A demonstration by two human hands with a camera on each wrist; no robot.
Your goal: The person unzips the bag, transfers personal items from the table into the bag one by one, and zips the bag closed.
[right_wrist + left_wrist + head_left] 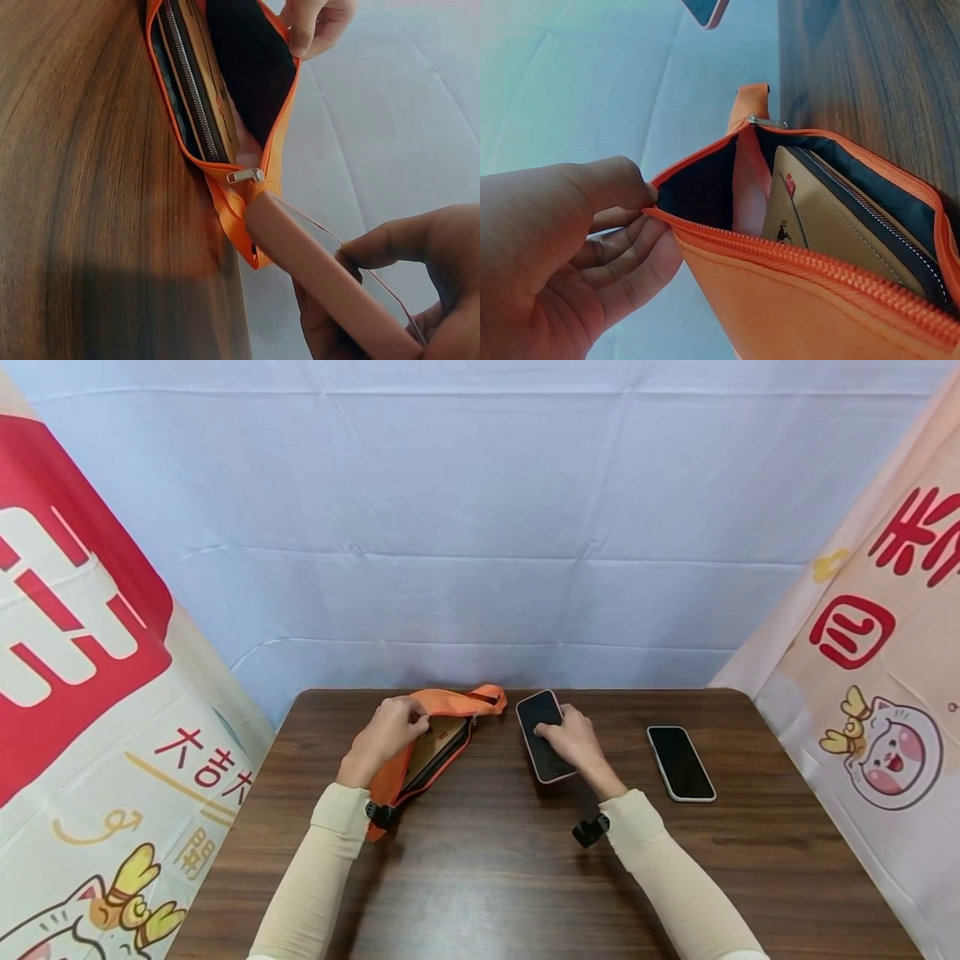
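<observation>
An orange zippered waist bag (390, 777) lies at the table's left, its mouth wide apart. My left hand (392, 727) pinches the upper zipper edge between thumb and fingers. Inside the bag sits a tan wallet (832, 217) with a dark zipper, beside the black lining. My right hand (573, 737) grips a phone (542, 745) in a pink case, thumb over its dark screen. In the right wrist view the phone's pink edge (322, 277) is close to the bag's silver zipper pull (244, 175).
A second phone (681, 764) in a pale case lies screen up at the right of the brown wooden table (510, 877). A pale cloth backdrop (480, 543) hangs behind the table, with printed cloths at both sides. An orange strap (487, 697) reaches toward the back edge.
</observation>
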